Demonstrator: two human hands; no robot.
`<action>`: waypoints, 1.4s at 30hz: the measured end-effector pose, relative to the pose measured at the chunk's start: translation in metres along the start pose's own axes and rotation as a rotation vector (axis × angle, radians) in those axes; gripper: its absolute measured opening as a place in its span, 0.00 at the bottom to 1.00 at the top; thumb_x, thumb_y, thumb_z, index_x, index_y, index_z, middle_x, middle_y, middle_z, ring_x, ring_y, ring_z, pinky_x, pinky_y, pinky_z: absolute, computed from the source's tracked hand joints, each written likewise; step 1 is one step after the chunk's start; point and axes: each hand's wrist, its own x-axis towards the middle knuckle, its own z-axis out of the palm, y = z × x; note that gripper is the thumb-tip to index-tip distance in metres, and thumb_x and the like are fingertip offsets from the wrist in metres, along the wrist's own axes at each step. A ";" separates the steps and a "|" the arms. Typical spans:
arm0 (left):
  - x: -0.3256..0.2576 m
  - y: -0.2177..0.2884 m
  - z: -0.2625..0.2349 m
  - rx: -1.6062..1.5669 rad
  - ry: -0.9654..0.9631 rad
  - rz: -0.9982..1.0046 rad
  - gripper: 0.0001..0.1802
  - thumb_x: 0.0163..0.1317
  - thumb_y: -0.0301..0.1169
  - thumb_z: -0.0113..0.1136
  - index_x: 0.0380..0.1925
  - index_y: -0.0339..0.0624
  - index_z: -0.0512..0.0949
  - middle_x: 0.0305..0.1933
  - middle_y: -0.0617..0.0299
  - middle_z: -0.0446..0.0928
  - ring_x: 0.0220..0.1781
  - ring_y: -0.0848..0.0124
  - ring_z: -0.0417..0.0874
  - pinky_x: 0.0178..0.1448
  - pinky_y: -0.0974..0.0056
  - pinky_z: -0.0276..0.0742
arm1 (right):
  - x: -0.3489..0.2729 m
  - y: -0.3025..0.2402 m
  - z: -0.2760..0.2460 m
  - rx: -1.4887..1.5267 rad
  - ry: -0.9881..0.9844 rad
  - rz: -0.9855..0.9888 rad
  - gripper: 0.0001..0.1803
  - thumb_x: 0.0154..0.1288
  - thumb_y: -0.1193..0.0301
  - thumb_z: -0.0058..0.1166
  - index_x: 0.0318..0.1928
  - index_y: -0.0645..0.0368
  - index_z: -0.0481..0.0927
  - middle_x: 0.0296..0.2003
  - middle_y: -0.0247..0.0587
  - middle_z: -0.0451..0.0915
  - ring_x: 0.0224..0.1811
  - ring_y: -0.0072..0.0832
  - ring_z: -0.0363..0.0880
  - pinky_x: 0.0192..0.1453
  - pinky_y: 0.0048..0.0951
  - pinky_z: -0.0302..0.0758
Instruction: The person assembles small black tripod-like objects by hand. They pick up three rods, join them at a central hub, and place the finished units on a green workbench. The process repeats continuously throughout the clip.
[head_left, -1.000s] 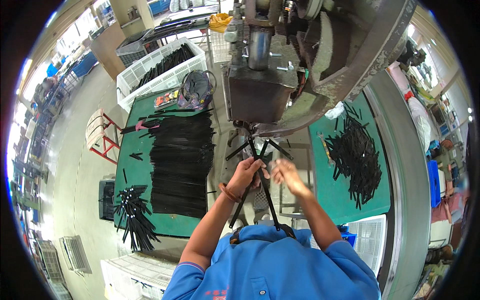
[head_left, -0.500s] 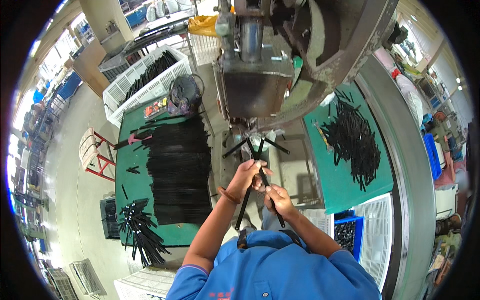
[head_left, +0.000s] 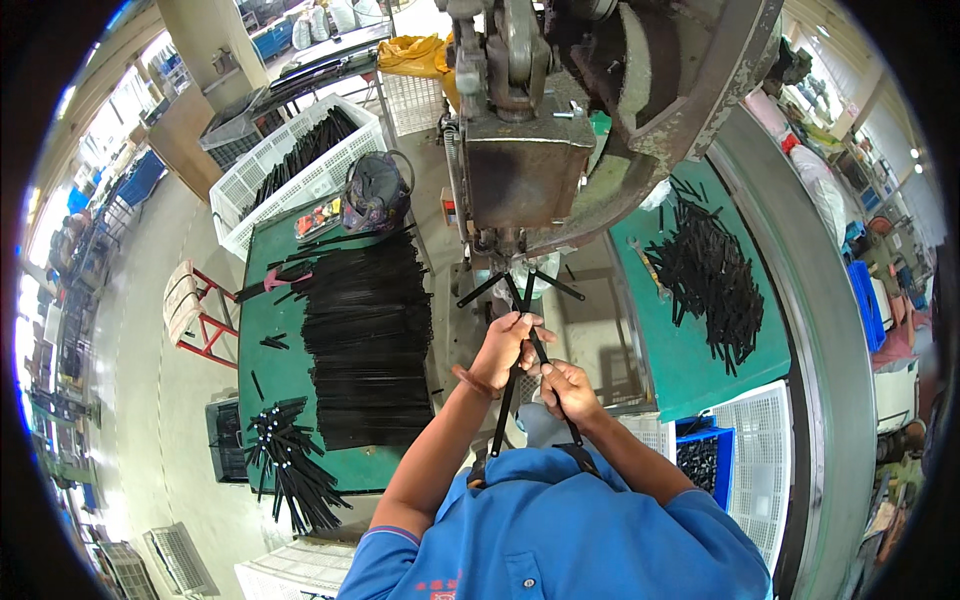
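Note:
Both hands hold a linkage of black flat bars (head_left: 503, 420) joined crosswise, beneath the head of a press (head_left: 528, 185). Its two long bars spread toward my body, and shorter arms fan out at the far end, under the press tooling. My left hand (head_left: 505, 352) is closed around the bars near their crossing. Closer to me, my right hand (head_left: 572, 393) pinches the right-hand long bar between thumb and fingers. The far joint is partly hidden by the tooling.
On the left green table (head_left: 268, 360) lie a wide layer of long black bars (head_left: 365, 350), a bundle of joined bars (head_left: 285, 460) and a dark bag (head_left: 377, 195). The right table (head_left: 675, 390) holds a heap of short black bars (head_left: 712, 280). A blue bin (head_left: 722, 470) stands below it.
The crank parts above the press head have shifted, showing a different shape at the top. Both hands keep their hold on the linkage, and the whole view has moved slightly.

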 end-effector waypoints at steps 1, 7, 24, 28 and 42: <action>-0.005 0.007 0.005 -0.004 -0.011 0.017 0.14 0.70 0.36 0.44 0.42 0.35 0.71 0.36 0.51 0.80 0.15 0.78 0.67 0.18 0.71 0.63 | -0.001 -0.005 0.002 -0.015 -0.001 -0.019 0.14 0.74 0.64 0.38 0.43 0.60 0.74 0.14 0.30 0.65 0.08 0.17 0.56 0.11 0.21 0.53; -0.020 0.014 0.011 0.119 0.142 0.121 0.14 0.70 0.37 0.44 0.41 0.37 0.73 0.28 0.58 0.79 0.15 0.81 0.67 0.18 0.75 0.63 | 0.000 -0.004 0.008 -0.030 -0.076 -0.067 0.12 0.73 0.63 0.39 0.39 0.57 0.72 0.14 0.30 0.66 0.10 0.16 0.58 0.13 0.20 0.55; -0.335 -0.089 -0.330 1.184 1.749 -0.352 0.23 0.60 0.35 0.53 0.56 0.44 0.69 0.46 0.46 0.77 0.46 0.49 0.78 0.48 0.51 0.74 | 0.204 0.127 0.107 -1.469 -0.387 -0.595 0.09 0.58 0.67 0.53 0.38 0.56 0.75 0.38 0.42 0.74 0.43 0.39 0.76 0.46 0.39 0.76; -0.368 -0.113 -0.398 1.198 1.735 -0.302 0.26 0.56 0.27 0.56 0.57 0.41 0.67 0.50 0.46 0.73 0.51 0.48 0.74 0.51 0.52 0.73 | 0.221 0.159 0.142 -1.506 -0.440 -0.786 0.11 0.53 0.66 0.59 0.35 0.54 0.74 0.36 0.39 0.73 0.41 0.36 0.75 0.42 0.35 0.75; -0.368 -0.160 -0.424 1.301 1.524 -0.118 0.26 0.49 0.22 0.60 0.53 0.41 0.71 0.58 0.55 0.68 0.58 0.52 0.67 0.62 0.55 0.65 | 0.169 0.210 0.117 -1.515 -0.278 -0.752 0.10 0.51 0.70 0.60 0.33 0.55 0.73 0.40 0.38 0.72 0.44 0.36 0.72 0.46 0.37 0.69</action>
